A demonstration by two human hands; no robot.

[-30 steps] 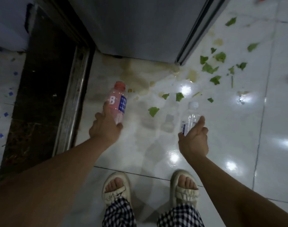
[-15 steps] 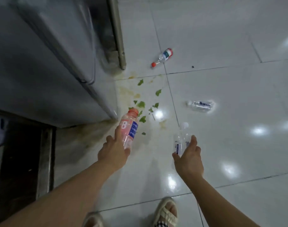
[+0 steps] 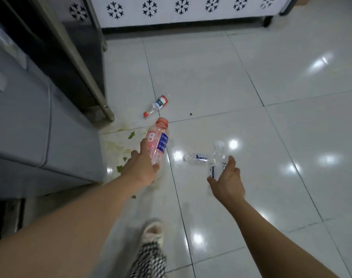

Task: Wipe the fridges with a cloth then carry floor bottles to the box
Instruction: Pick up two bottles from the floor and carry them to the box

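My left hand (image 3: pixel 140 167) grips a pink bottle (image 3: pixel 158 140) with an orange cap and a blue label, held above the floor. In my right hand (image 3: pixel 228 177) is a clear bottle (image 3: pixel 217 160) with a white cap. Two bottles lie on the white tiles ahead: a small clear one (image 3: pixel 195 157) just left of my right hand, and one with a red cap and coloured label (image 3: pixel 156 105) farther off. A grey fridge (image 3: pixel 30 125) stands at the left. No box or cloth is in view.
Green leaf scraps (image 3: pixel 131 135) and a yellowish stain lie on the floor by the fridge corner. A metal frame leg (image 3: pixel 107 109) stands behind the fridge. A white cabinet (image 3: pixel 181 11) with snowflake marks runs along the far side. My slippered foot (image 3: pixel 154 231) is below.
The view has swung right and forward, away from the fridge base. Both hands keep their bottles, and the two floor bottles are closer now.
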